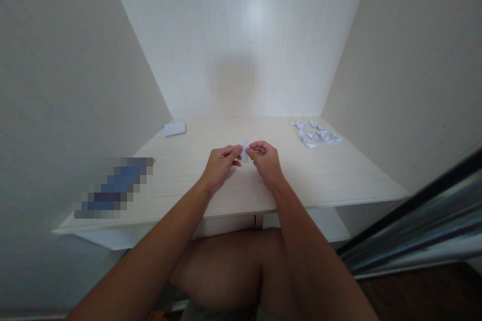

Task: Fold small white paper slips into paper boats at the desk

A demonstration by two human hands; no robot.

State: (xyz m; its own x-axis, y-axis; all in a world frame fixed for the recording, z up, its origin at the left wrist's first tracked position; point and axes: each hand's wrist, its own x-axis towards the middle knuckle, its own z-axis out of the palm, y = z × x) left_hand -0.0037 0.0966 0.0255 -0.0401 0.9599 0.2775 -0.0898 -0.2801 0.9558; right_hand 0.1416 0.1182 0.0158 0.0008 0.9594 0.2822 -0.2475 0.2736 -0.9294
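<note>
Between my two hands, over the middle of the desk, is a small white piece of paper (244,151), held upright. My left hand (223,161) pinches its left side between thumb and fingers. From the other side, my right hand (264,159) grips the right edge with thumb and forefinger, its other fingers curled. Several twisted or crumpled white paper pieces (318,135) lie loosely together at the back right of the desk. A small white stack of paper (175,129) rests at the back left.
The pale wooden desk (181,175) is enclosed by a back panel (241,35) and side walls. On its left lies a blurred-out blue, flat object (116,185). My legs (226,261) are beneath the front edge. A dark-framed panel (425,220) stands at the right.
</note>
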